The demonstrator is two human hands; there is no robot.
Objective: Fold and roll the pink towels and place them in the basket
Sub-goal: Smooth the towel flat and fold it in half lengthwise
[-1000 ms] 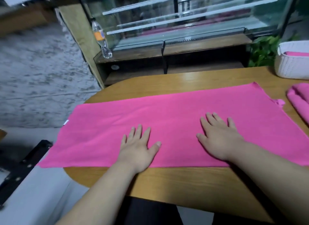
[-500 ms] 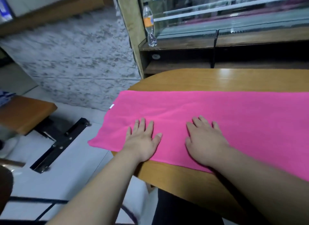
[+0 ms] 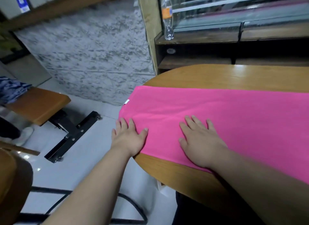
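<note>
Lying flat on the rounded wooden table (image 3: 225,75), the bright pink cloth towel (image 3: 234,117) overhangs the left rim. The left hand (image 3: 128,139) rests spread on that end, the right hand (image 3: 199,144) flat beside it. Beyond stands a clear orange-labelled plastic bottle (image 3: 167,15); a brown padded bench (image 3: 38,104) sits left

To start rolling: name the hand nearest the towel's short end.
The left hand, straddling that edge; the right hand lies farther in on the pink towel.
</note>
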